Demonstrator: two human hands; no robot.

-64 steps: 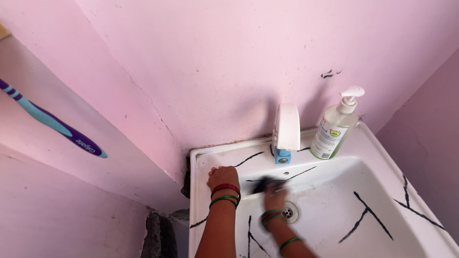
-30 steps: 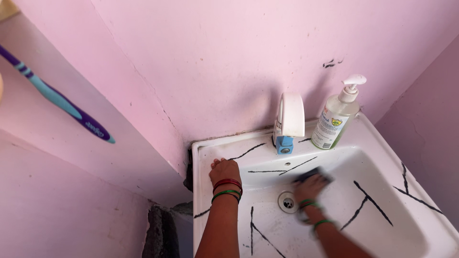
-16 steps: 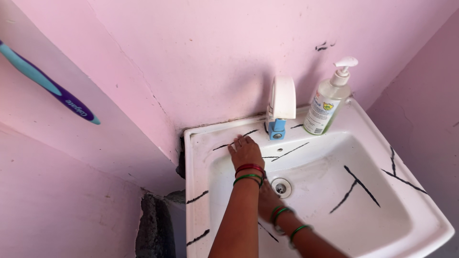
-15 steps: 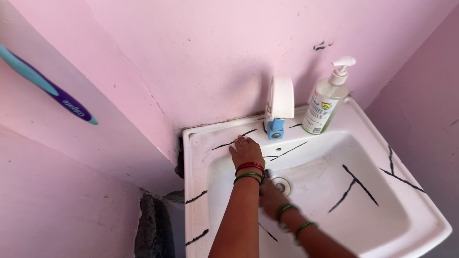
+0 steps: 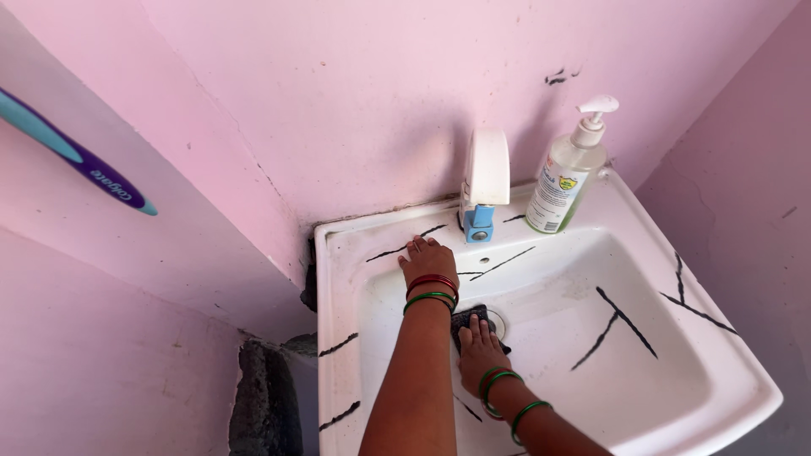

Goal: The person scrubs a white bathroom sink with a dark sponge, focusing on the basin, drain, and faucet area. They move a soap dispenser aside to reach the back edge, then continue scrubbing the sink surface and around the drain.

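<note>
A white washbasin (image 5: 718, 371) with black crack-like lines is fixed to a pink wall. My left hand (image 5: 427, 260) lies flat on the basin's back rim, left of the tap, fingers spread, holding nothing. My right hand (image 5: 480, 346) is down in the bowl beside the drain, pressing a dark scrubbing pad (image 5: 466, 318) against the bowl's surface. My left forearm crosses in front of part of the pad and the drain. Both wrists wear red and green bangles.
A white tap with a blue base (image 5: 484, 184) stands at the middle of the back rim. A pump bottle of pale green liquid soap (image 5: 564, 181) stands right of it. A purple and teal toothbrush (image 5: 76, 160) sticks out at the upper left. Rough dark masonry (image 5: 262, 397) shows below the basin's left side.
My right hand with the pad has swept from the right of the drain to its left, under my left forearm. My left hand slid along the rim toward the tap.
</note>
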